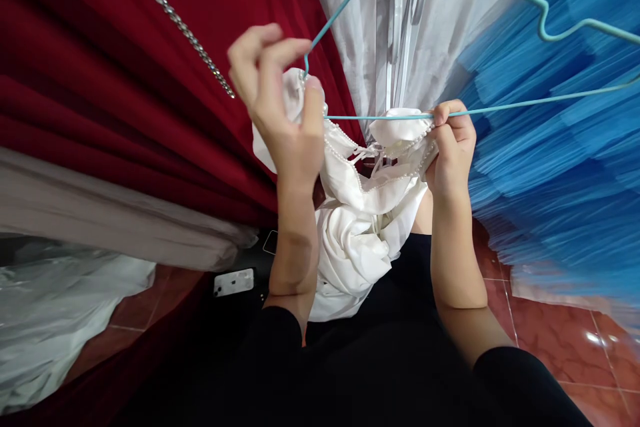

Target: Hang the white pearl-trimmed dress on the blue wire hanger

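A white dress [353, 240] with pearl-like beads along its neckline hangs bunched in front of my chest. One end of the light-blue hanger [400, 118] reaches into the dress's left shoulder. My left hand [285, 103] is beside that end, fingers spread and slightly blurred, the thumb against the white cloth. On the other side my right hand [453, 143] pinches the dress's beaded edge close to the hanger's lower bar. The hanger's far end extends past my right hand, over blue tulle. Part of the cloth behind my left hand is hidden.
Red fabric [210, 80] hangs at the left, with a beaded strand [175, 17] over it. Blue layered tulle [560, 147] fills the right side. White cloth [345, 20] hangs behind. A phone [233, 282] lies low at the left; red tiles [555, 340] cover the floor.
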`<state>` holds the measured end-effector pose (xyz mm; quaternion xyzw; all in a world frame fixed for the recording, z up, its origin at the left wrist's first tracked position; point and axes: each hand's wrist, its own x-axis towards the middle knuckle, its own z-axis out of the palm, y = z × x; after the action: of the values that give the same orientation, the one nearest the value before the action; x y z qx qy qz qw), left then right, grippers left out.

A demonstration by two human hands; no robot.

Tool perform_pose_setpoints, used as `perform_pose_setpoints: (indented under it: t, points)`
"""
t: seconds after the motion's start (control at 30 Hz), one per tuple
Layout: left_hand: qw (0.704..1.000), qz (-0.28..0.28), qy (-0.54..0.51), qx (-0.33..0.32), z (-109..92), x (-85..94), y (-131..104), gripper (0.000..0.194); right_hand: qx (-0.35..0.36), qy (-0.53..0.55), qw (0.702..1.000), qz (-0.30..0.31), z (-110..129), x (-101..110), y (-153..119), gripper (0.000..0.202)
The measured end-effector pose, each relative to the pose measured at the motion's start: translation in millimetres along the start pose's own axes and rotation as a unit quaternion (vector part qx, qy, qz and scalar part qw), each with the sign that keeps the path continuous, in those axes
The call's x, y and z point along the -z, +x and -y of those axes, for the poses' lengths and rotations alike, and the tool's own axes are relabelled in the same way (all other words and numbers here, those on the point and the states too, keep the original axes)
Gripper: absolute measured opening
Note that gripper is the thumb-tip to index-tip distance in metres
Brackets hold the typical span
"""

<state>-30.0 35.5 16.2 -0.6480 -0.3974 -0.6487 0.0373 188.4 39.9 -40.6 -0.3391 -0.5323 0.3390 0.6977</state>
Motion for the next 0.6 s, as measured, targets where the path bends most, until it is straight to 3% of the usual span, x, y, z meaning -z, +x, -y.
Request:
perform_pose_setpoints:
  t: [0.1,0.2,0.3,0.37,0.5,0.6]
  points:
    - [0.988,0.128,-0.089,-0.007,-22,-22.8,-22,0.023,0.004,-0.014,1.0,-0.013,-3,-1,1,0.034]
    - [0.974,0.221,-0.047,0.018,-32,-41.7,-40,0.028,-0.007,-0.022,0.999,-0.022,1,0,0,0.03]
    - [0.973,0.229,-0.012,0.035,-35,-44.9,-43,0.029,-0.018,-0.025,0.999,-0.037,10,8,-1,0.01]
    - [0.97,0.238,-0.028,0.049,-38,-39.0,-39,0.031,-0.003,-0.026,0.995,-0.095,15,20,2,0.003]
    - [0.96,0.271,-0.031,0.063,-41,-22.5,-27,0.034,0.045,-0.059,0.962,-0.263,22,62,16,0.017]
    - [0.957,0.281,-0.015,0.064,-40,-14.7,-24,0.033,0.076,-0.114,0.933,-0.333,33,94,32,0.028]
